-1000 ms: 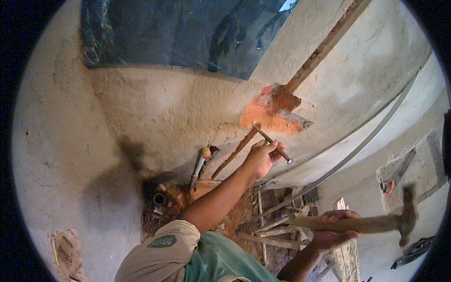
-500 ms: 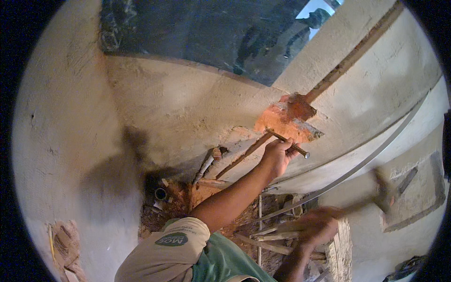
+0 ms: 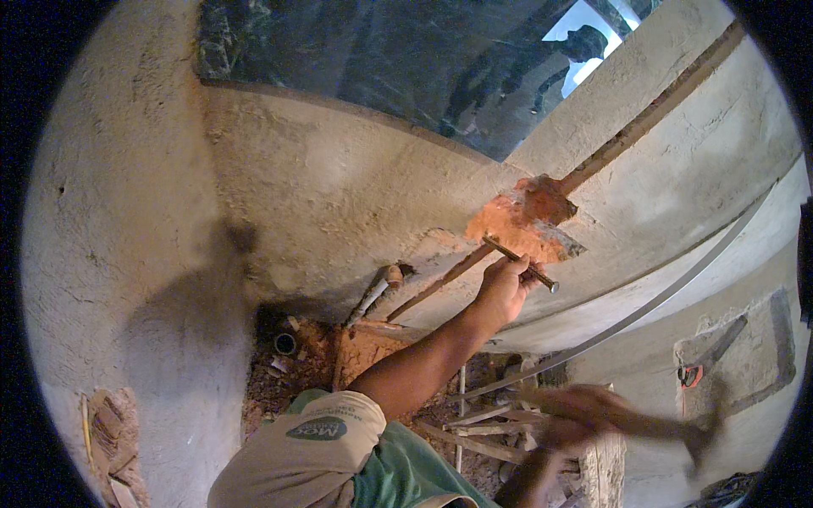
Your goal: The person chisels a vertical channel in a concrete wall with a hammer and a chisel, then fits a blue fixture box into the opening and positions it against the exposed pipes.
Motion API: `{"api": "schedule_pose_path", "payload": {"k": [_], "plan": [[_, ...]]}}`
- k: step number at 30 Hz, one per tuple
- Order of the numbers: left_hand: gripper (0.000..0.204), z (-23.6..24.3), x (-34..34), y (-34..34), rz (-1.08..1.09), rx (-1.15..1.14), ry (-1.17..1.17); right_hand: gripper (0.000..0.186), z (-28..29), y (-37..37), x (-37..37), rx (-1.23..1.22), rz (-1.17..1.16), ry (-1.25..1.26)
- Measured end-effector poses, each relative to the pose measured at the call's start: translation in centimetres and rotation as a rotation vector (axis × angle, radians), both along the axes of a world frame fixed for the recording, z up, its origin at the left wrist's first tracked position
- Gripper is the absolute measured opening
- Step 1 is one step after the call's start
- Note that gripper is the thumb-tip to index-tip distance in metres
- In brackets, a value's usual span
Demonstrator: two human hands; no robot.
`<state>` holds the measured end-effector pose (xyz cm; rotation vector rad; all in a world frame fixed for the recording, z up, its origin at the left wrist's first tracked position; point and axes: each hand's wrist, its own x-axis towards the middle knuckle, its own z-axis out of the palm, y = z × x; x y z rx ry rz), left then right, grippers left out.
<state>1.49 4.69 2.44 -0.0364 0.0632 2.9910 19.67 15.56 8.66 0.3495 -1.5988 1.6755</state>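
Chisel (image 3: 506, 251) slanted across the middle of the view, its tip at the lower left edge of a broken-out reddish patch (image 3: 511, 223) in the wall (image 3: 322, 169). At the far left, a rough recess (image 3: 114, 440) held a yellow tube (image 3: 86, 427), and a shadow (image 3: 190, 309) fell on the plaster beside it. Next came a round pipe mouth (image 3: 284, 344) among rubble, then a dark panel (image 3: 356, 76) higher up and a pipe stub (image 3: 394, 275) at the wall. The left hand (image 3: 506, 286) was closed around the chisel's shaft, the flat struck end showing beyond the fingers. Farther right, the right hand (image 3: 580, 415), blurred, clenched the wooden handle of a hammer (image 3: 648, 421), whose smeared head was well apart from the chisel. Near that head showed a small orange-red object (image 3: 690, 375).
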Motion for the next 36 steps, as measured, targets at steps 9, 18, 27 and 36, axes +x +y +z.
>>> {"api": "schedule_pose_path", "payload": {"k": [9,18,27,36], "plan": [[0.007,1.0,-0.2,0.1,0.026,0.109,-0.084,0.042,2.4,3.6,-0.4,0.079,-0.455,-0.051],[0.009,0.2,-0.7,0.0,0.033,0.093,-0.141,0.033,-6.0,-2.3,-1.5,0.166,-0.110,-0.653],[0.011,1.2,-1.2,1.4,0.040,0.184,-0.092,0.050,9.0,2.0,1.1,0.016,0.033,0.367],[0.011,1.7,-1.3,0.7,0.037,0.154,-0.115,0.043,-3.2,6.6,-1.3,0.624,-0.384,-0.584]]}}
